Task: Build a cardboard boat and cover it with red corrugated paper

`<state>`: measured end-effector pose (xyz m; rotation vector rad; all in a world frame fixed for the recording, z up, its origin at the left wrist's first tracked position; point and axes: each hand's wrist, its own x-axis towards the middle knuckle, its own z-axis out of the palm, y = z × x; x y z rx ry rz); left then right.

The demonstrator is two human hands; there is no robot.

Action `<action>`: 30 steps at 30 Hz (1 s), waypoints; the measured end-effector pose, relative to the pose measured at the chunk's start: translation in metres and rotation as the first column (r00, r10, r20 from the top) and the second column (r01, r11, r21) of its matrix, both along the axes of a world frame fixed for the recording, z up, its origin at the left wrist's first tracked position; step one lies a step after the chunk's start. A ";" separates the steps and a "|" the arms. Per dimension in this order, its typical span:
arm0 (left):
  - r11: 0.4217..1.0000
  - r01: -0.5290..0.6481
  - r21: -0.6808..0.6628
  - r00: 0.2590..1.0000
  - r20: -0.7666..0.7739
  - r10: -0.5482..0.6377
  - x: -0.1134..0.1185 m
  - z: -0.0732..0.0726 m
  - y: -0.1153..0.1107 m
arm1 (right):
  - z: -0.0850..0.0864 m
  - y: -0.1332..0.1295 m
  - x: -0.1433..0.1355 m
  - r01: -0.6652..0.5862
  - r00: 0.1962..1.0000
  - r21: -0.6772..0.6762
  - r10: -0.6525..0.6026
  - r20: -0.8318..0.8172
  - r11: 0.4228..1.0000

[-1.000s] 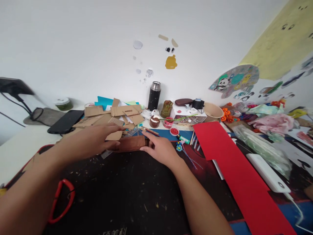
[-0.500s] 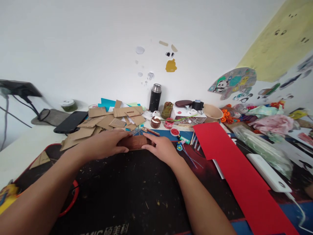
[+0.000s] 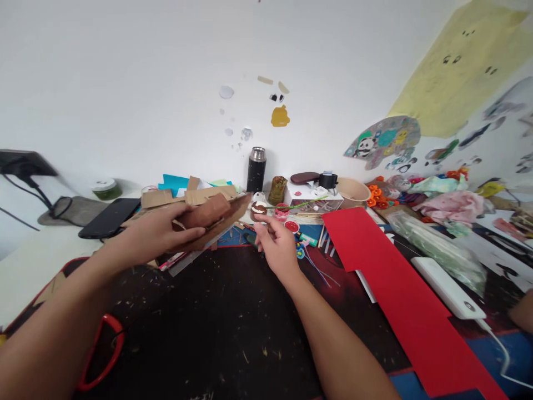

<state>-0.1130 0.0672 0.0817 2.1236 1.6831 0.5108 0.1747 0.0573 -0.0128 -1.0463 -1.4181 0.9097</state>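
Observation:
My left hand grips a brown cardboard piece with a rounded, tube-like part on a flat base, tilted up over the back of the black mat. My right hand is raised to the right of it, not touching it, with the fingers bent and the index finger near the thumb; I see nothing between them. Behind my right hand are a small brown paint jar and an open red paint pot.
Cardboard scraps lie at the back left. A black flask stands by the wall. Red card and a white power bank lie on the right. Red-handled scissors rest beside my left forearm.
My left hand has lifted and tilted the brown cardboard piece. My right hand has let go of it and moved slightly right. The view has shifted a little.

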 end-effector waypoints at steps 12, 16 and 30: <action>1.000 0.020 -0.011 0.930 0.367 -0.015 0.054 -0.032 -0.024 | -0.004 0.000 -0.017 -0.227 0.928 -0.223 0.141 -0.345 0.948; 0.974 0.202 -0.098 0.848 0.514 -0.124 0.058 -0.025 -0.026 | -0.004 0.001 -0.016 -0.199 0.915 -0.267 0.081 -0.394 0.943; 0.930 0.113 -0.350 0.338 0.894 0.295 0.058 -0.033 -0.015 | 0.005 -0.015 -0.024 -0.650 0.666 -0.346 0.289 -0.687 0.676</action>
